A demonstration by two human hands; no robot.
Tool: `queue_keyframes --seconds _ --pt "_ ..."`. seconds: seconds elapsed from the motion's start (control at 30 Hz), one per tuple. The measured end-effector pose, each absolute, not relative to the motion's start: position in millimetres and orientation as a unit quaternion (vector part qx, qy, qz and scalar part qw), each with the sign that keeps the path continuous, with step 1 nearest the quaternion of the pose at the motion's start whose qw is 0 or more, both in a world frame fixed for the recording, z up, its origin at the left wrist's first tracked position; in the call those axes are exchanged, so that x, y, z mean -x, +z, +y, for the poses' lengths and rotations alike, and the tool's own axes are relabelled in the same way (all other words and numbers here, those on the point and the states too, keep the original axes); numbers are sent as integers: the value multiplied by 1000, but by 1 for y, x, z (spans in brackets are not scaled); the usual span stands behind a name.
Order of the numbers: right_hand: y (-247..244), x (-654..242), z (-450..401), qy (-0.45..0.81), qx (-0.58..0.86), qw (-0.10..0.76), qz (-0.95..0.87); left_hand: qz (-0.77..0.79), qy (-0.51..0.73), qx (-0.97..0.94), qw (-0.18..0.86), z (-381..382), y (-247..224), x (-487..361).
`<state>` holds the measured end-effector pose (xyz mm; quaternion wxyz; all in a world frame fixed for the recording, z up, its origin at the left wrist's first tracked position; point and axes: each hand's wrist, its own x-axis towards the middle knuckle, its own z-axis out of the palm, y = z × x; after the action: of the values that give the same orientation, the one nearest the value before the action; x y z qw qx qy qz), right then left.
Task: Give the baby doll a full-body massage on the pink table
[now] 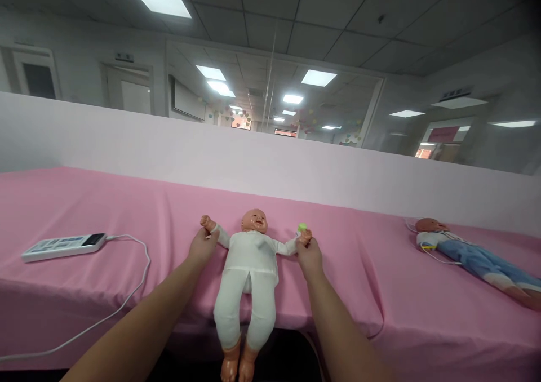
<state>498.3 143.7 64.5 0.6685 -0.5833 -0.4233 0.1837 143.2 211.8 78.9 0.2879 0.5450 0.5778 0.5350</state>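
A baby doll (252,258) in a white top and white trousers lies on its back on the pink cloth (338,280), its bare feet hanging past the front edge. Its arms are spread to both sides. My left hand (203,245) is closed round the doll's arm on the left, near the wrist. On the other side my right hand (310,253) grips the doll's other arm close to its hand. A small yellow-green item (302,227) shows just behind that doll hand.
A white control box (63,247) with a white cable (141,278) lies at the left. A second doll (477,258) in blue trousers lies at the right. Behind the cloth runs a low white wall (262,162) with glass above it.
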Motion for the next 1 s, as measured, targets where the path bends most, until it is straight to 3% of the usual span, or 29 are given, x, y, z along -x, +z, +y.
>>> queue_keyframes --seconds 0.07,0.3,0.57,0.77,1.0 --pt "70 -487 137 108 603 615 -497 560 517 -597 251 205 82 -149" --pt "85 -448 118 15 514 502 -696 447 380 -808 45 181 88 -174" --pt "80 -444 124 -63 418 406 -810 433 287 -854 -37 184 86 -176" --pt "79 -442 123 -20 441 451 -776 469 328 -819 20 183 84 -177" --pt "67 -467 138 146 547 602 -563 530 447 -687 219 194 82 -163"
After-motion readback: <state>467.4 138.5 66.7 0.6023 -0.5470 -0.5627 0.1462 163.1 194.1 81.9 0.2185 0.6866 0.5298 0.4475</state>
